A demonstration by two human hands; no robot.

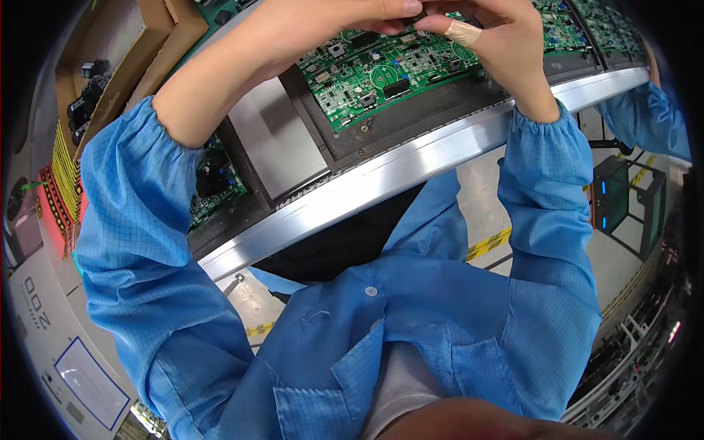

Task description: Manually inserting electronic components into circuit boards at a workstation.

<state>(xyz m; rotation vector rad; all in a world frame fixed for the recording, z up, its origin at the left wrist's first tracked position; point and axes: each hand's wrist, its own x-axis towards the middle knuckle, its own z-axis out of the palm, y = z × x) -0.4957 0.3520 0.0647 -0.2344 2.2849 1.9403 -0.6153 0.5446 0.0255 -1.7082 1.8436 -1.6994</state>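
Observation:
Both my hands are at the top edge, above a green circuit board (381,77) crowded with small components. The board lies in a dark carrier frame (352,152). My left hand (374,13) reaches in from the left with its fingers pinched. Facing it, my right hand (499,33) is also closed, a tan bandage (463,32) around one finger. Between the fingertips of both hands sits a small black part (416,17). It is mostly covered by the fingers, so I cannot tell its exact kind. The top edge cuts off part of both hands.
A bright metal rail (411,158) runs along the near side of the line. Another board (213,180) lies under my left forearm. At left, a cardboard box (150,62) holds black parts (88,103), near yellow strips (67,165). Another person's blue sleeve (645,117) shows at right.

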